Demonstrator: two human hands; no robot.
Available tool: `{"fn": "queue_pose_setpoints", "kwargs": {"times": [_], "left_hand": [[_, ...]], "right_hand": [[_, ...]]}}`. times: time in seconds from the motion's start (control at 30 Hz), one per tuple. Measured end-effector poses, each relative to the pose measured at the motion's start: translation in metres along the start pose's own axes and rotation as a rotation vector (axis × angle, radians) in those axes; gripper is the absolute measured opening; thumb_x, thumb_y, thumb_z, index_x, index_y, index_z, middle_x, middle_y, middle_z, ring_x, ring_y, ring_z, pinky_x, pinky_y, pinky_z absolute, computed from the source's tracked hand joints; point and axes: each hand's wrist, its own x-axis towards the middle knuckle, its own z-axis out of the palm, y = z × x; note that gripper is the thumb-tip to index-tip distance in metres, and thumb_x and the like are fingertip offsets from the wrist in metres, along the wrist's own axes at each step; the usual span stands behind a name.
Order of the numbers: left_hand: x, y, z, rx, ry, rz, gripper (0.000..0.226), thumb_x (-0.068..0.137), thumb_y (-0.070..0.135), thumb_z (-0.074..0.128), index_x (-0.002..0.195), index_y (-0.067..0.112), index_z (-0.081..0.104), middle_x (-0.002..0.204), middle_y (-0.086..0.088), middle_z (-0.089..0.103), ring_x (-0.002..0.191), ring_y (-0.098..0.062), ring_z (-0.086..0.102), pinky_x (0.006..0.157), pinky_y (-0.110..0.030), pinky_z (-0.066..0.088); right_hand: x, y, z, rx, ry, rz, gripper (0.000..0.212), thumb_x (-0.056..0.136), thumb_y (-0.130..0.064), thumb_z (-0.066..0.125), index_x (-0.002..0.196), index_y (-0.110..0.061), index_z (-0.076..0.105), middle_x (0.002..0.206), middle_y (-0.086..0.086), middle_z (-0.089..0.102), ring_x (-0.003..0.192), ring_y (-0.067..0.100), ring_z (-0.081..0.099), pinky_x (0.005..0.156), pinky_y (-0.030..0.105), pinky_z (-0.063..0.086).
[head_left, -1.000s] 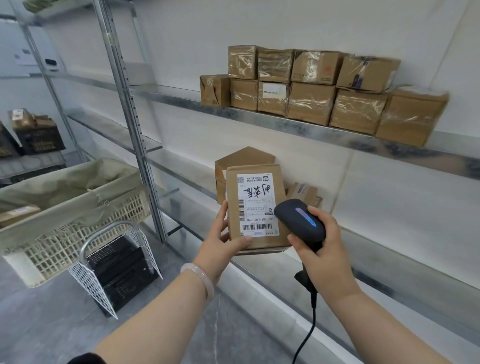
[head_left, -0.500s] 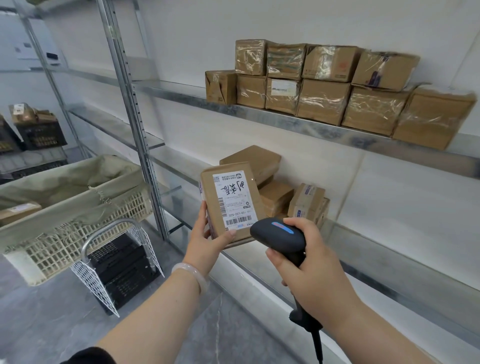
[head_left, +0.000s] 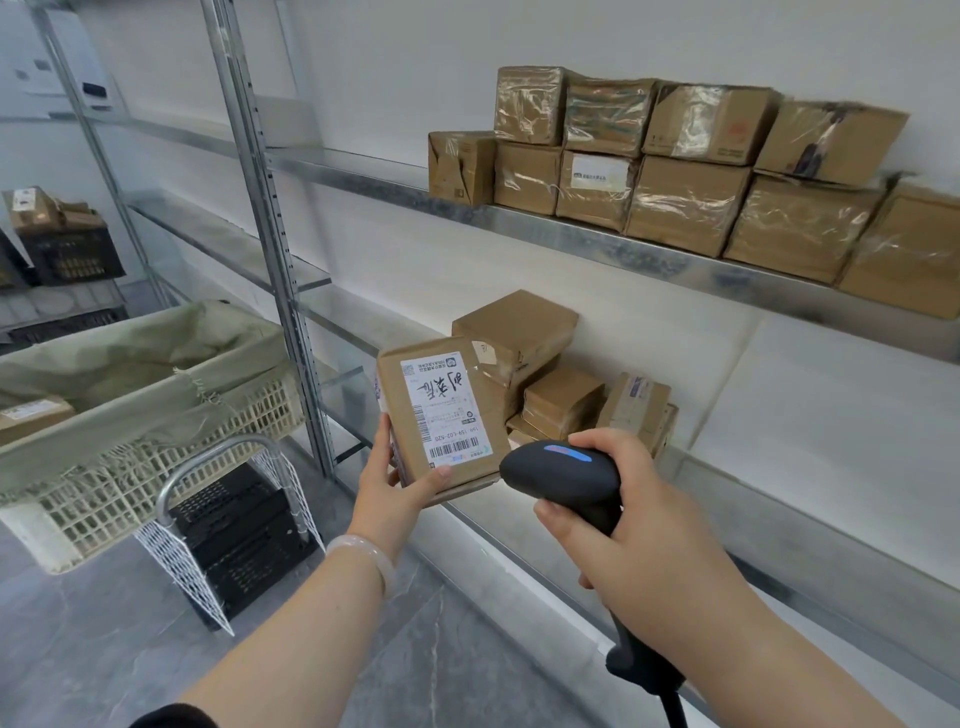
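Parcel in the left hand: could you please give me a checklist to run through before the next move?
1. Grip on the parcel: the left hand holds its lower corner, thumb in front. Ok.
2. Barcode uncovered: the thumb lies just below it. Ok.
3. Label readable: it faces the camera, upside down. Ok.
4. Scanner held: the right hand grips its handle. Ok.
5. Scanner powered: its blue light is lit. Ok.
6. Scanner aimed at the barcode: the head sits low, beside the parcel's bottom edge. Cannot tell.
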Motion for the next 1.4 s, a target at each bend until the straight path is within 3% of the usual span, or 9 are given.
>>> {"fn": "queue_pose_setpoints", "kwargs": {"times": [0.23,0.33,0.4,0.5,0.7,0.9,1.13,1.23,1.4], "left_hand": [[0.018,0.012,-0.033,-0.055,-0.018,-0.04,0.112,0.06,0.03,0.085,0.152,0.05,0.024,0.146,0.008,0.054,0.126,-0.013,0.058,0.111,-0.048,0.044],[0.029,0.019,-0.061,-0.074,0.004,-0.071,0.099,0.057,0.041,0.085,0.137,0.067,0.033,0.141,0.009,0.058,0.126,-0.016,0.058,0.11,-0.052,0.044],[0.038,0.023,-0.084,-0.087,0.018,-0.071,0.088,0.059,0.039,0.084,0.128,0.072,0.04,0.136,0.006,0.062,0.127,-0.019,0.058,0.109,-0.054,0.044],[0.047,0.037,-0.116,-0.095,0.05,-0.074,0.096,0.064,0.033,0.082,0.145,0.057,0.036,0.135,0.008,0.063,0.123,-0.021,0.062,0.106,-0.058,0.047],[0.07,0.048,-0.168,-0.122,0.177,-0.08,0.087,0.082,0.02,0.074,0.15,0.051,0.029,0.131,0.005,0.065,0.119,-0.024,0.064,0.103,-0.055,0.049],[0.103,0.05,-0.202,-0.103,0.291,-0.105,0.075,0.092,0.022,0.069,0.145,0.058,0.031,0.128,0.01,0.066,0.11,-0.021,0.069,0.098,-0.054,0.053],[0.163,0.061,-0.218,-0.094,0.39,-0.065,0.071,0.096,0.021,0.065,0.146,0.056,0.028,0.131,0.013,0.064,0.116,-0.019,0.065,0.1,-0.049,0.053],[0.188,0.07,-0.223,-0.081,0.452,-0.027,0.061,0.098,0.019,0.062,0.131,0.062,0.034,0.13,0.015,0.065,0.117,-0.017,0.065,0.102,-0.047,0.052],[0.224,0.076,-0.24,-0.009,0.547,-0.021,0.057,0.098,0.021,0.063,0.126,0.061,0.033,0.137,0.015,0.058,0.124,-0.011,0.057,0.114,-0.042,0.041]], "right_hand": [[0.052,-0.003,0.052,0.021,-0.008,-0.056,0.052,0.084,-0.042,0.072,0.12,-0.054,0.037,0.103,-0.033,0.056,0.092,-0.001,0.061,0.079,0.023,0.051],[0.082,-0.012,0.087,0.047,-0.008,-0.085,0.055,0.086,-0.038,0.072,0.126,-0.051,0.037,0.106,-0.033,0.053,0.096,0.002,0.058,0.072,0.021,0.051],[0.104,-0.02,0.113,0.077,-0.001,-0.104,0.057,0.086,-0.035,0.072,0.129,-0.048,0.038,0.114,-0.024,0.054,0.098,0.005,0.058,0.07,0.019,0.051],[0.133,-0.033,0.152,0.157,0.006,-0.128,0.056,0.086,-0.033,0.073,0.131,-0.042,0.041,0.121,-0.02,0.055,0.105,0.006,0.057,0.086,0.025,0.05],[0.174,-0.057,0.218,0.296,-0.045,-0.163,0.055,0.086,-0.028,0.074,0.128,-0.042,0.042,0.116,-0.024,0.056,0.106,-0.008,0.054,0.082,0.01,0.044],[0.221,-0.072,0.259,0.267,-0.111,-0.235,0.054,0.087,-0.026,0.072,0.122,-0.052,0.039,0.108,-0.038,0.053,0.104,-0.009,0.055,0.083,0.022,0.052],[0.305,-0.08,0.299,0.285,-0.195,-0.319,0.053,0.088,-0.026,0.07,0.124,-0.05,0.039,0.116,-0.021,0.059,0.102,0.003,0.06,0.086,0.029,0.054],[0.343,-0.086,0.315,0.308,-0.262,-0.341,0.053,0.088,-0.026,0.07,0.124,-0.049,0.04,0.116,-0.018,0.061,0.102,0.003,0.06,0.086,0.029,0.054],[0.393,-0.1,0.351,0.374,-0.341,-0.355,0.052,0.086,-0.025,0.073,0.123,-0.047,0.043,0.111,-0.025,0.058,0.101,-0.012,0.056,0.079,0.007,0.045]]}}
